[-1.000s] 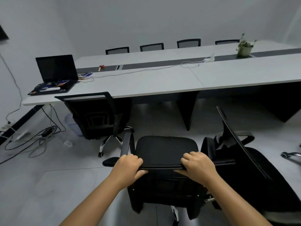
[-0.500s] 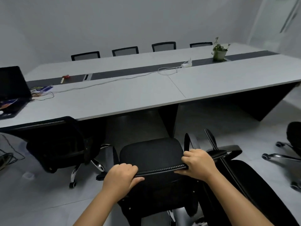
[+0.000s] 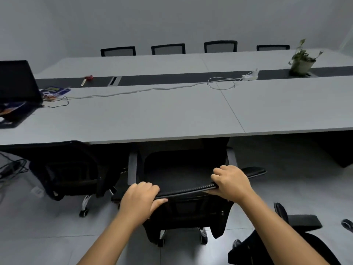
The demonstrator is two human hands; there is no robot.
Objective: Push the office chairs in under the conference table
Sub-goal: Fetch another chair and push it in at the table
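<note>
A black office chair (image 3: pixel 181 169) stands right before me, its seat front reaching under the near edge of the long grey conference table (image 3: pixel 152 119). My left hand (image 3: pixel 140 197) grips the left part of the backrest's top edge. My right hand (image 3: pixel 230 181) grips the same edge further right. To its left a second black chair (image 3: pixel 65 169) is tucked at the table edge. A third black chair (image 3: pixel 286 245) stands apart from the table at the lower right, partly hidden behind my right forearm.
Several chairs (image 3: pixel 168 49) line the table's far side. On the table are an open laptop (image 3: pixel 15 83), a white cable and power strip (image 3: pixel 249 77), and a potted plant (image 3: pixel 301 62). Cables (image 3: pixel 11 167) lie on the floor at left.
The chair in my hands has rolled forward to the table, its seat now going under the edge. I have moved with it, and the third chair has dropped back to the lower right.
</note>
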